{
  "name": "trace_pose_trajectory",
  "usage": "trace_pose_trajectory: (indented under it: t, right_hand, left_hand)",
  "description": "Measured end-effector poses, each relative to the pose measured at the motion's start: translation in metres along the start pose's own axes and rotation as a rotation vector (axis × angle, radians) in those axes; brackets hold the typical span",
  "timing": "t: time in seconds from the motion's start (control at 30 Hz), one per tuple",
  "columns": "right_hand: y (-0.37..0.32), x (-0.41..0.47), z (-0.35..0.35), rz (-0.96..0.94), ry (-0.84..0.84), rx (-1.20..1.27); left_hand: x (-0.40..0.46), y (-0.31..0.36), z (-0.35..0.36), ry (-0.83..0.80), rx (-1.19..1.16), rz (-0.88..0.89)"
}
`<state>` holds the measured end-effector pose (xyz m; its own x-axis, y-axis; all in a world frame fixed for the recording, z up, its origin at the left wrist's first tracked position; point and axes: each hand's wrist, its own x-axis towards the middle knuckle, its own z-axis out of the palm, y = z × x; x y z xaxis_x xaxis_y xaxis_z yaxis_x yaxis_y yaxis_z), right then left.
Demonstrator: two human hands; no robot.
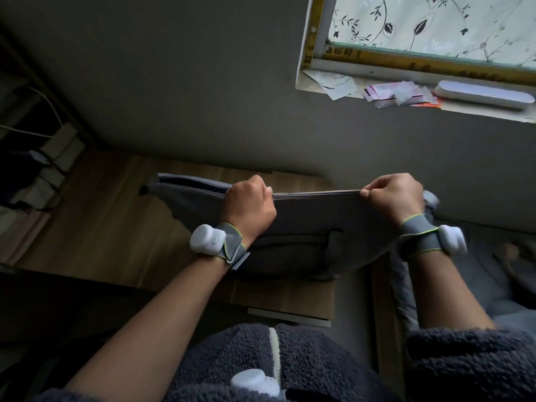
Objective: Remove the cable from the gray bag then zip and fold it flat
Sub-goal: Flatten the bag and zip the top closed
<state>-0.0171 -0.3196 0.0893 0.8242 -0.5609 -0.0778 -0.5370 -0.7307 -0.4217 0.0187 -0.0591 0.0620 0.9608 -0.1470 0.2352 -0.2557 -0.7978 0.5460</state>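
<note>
The gray bag (316, 224) stands upright on a small wooden table (116, 227), its top edge stretched taut between my hands. My left hand (249, 204) is closed on the top edge near the middle, fingers pinched at the zipper line (316, 194). At the bag's right end my right hand (394, 197) pinches the same edge. Between the hands the zipper looks closed; left of my left hand the top gapes open. A strap (333, 245) crosses the bag's front. No cable is visible.
A gray wall rises right behind the table. A window sill (406, 97) at upper right holds papers and a white oblong case. A dark shelf with a white cord stands at the left. Gray bedding (493, 274) lies to the right.
</note>
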Motion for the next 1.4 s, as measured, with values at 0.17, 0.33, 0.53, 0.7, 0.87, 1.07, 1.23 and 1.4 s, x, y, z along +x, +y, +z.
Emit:
trace_pose_trajectory:
  t: [0.17, 0.33, 0.53, 0.7, 0.87, 1.07, 1.23, 1.4]
  right_hand:
    - [-0.003, -0.006, -0.002, -0.209, -0.186, -0.271]
    - [-0.055, -0.045, 0.046, -0.423, -0.391, -0.041]
    - [-0.084, -0.056, 0.08, -0.411, -0.361, -0.138]
    - [-0.083, -0.053, 0.076, -0.323, -0.336, -0.057]
    - [-0.081, -0.049, 0.077, -0.283, -0.296, -0.026]
    - [-0.078, -0.041, 0.075, -0.276, -0.24, -0.016]
    - [-0.083, -0.038, 0.077, -0.279, -0.22, -0.026]
    - [-0.076, -0.038, 0.078, -0.273, -0.194, -0.037]
  left_hand:
    - [-0.012, 0.002, 0.012, -0.117, 0.037, -0.045]
    - [-0.011, 0.003, 0.014, -0.143, -0.049, -0.115]
    - [-0.014, 0.003, 0.015, -0.158, -0.047, -0.13]
    - [-0.017, 0.003, 0.015, -0.152, 0.013, -0.067]
    - [-0.015, -0.006, 0.012, -0.133, 0.151, -0.016]
    - [-0.008, -0.03, -0.006, -0.073, 0.266, -0.041]
    - [-0.002, -0.059, -0.023, -0.048, 0.331, -0.124]
    - [-0.006, -0.072, -0.032, -0.008, 0.423, -0.144]
